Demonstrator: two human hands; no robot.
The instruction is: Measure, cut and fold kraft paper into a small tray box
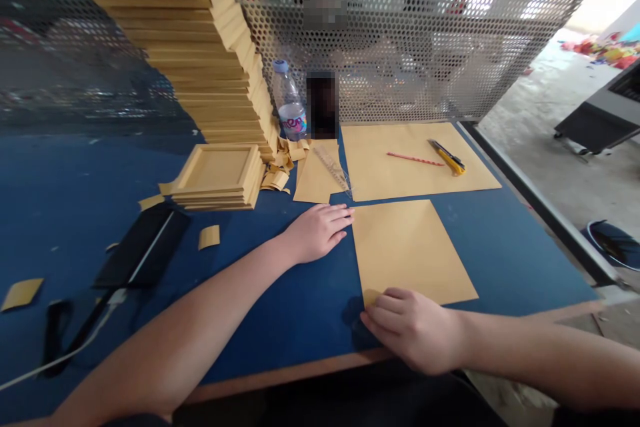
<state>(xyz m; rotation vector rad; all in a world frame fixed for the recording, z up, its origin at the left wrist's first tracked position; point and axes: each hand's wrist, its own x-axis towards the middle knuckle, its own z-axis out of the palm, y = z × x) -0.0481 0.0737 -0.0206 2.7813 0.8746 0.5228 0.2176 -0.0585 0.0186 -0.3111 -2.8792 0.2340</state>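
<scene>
Largest first: our blue bench [280, 313] carries everything. Back L we've a tall, uneven stack of tan board trays [200, 53]; back R, a big tan card sheet [425, 180], flat. Just nearer to us lies the smaller card sheet [413, 247], also flat, btwn our hands. A short stack of trays [217, 173] sits L of it, well apart. Our R hand [415, 330] is at the sheet's near L corner, fingers curled narrow (can't tell if they pinch it). Our L hand [319, 233] lies palm down, fingers extended & near together, tips touching the far L corner. Then a water bottle [290, 107] by the tall stack, & on the big sheet a yellow-handled box cutter [449, 158] w/ a red pencil [415, 159] beside it.
</scene>
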